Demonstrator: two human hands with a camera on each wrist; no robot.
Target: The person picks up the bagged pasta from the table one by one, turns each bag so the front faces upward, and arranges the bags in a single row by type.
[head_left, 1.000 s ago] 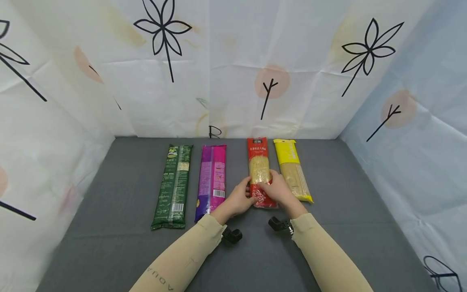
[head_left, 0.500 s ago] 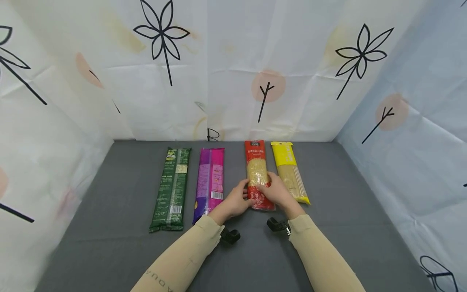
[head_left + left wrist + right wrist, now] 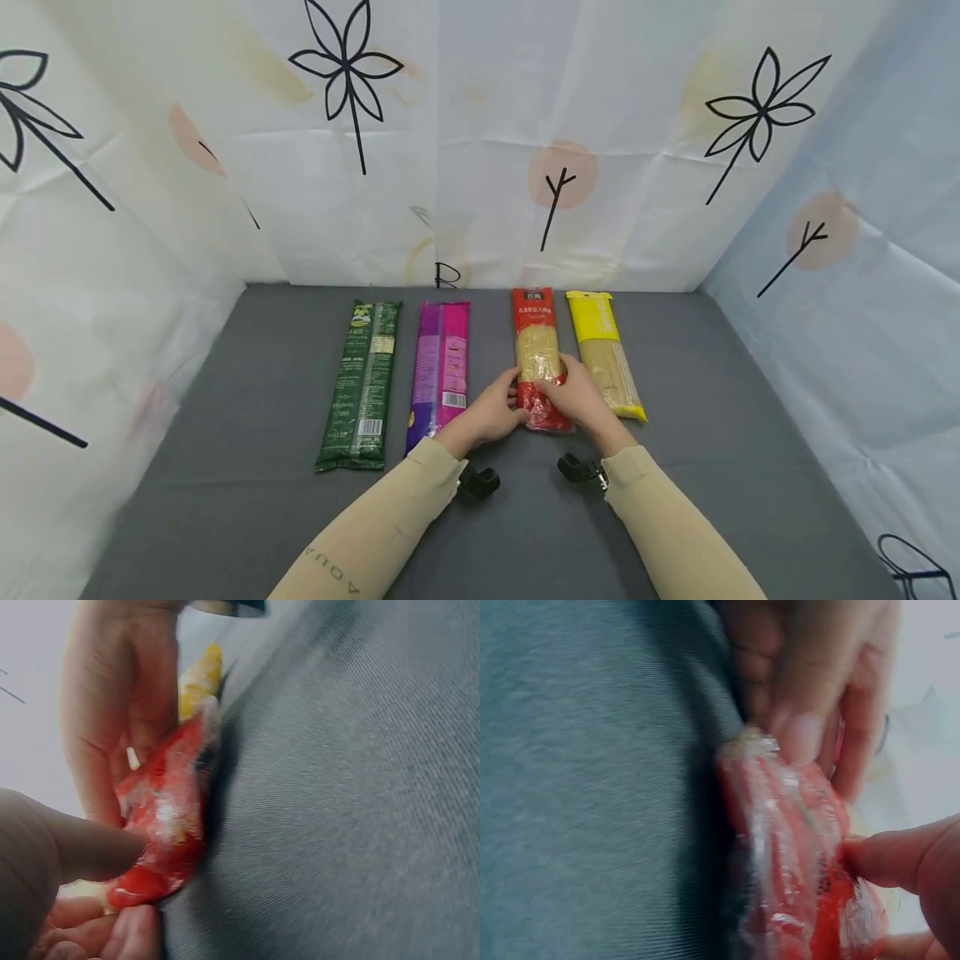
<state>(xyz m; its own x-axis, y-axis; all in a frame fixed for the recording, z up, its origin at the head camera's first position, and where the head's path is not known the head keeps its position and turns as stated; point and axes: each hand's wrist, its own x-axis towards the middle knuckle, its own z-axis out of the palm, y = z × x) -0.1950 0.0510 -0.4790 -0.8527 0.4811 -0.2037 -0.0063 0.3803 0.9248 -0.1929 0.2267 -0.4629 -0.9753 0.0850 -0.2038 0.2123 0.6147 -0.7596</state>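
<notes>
Both hands [image 3: 534, 402] close together, fingers curled

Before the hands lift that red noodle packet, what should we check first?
1. Left hand grips the red plastic noodle packet: ok, thumb on top and fingers under its near end.
2. Right hand grips it too: ok, from the other side.
3. Packet sealed: cannot tell, the wrist views are blurred.
4. Yellow plastic noodle packet apart from the red one: cannot tell, they lie very close.
5. Magenta plastic packet out of the way: ok, a gap of grey mat between.
6. Packet flat on the mat: not ok, its near end looks raised.
</notes>
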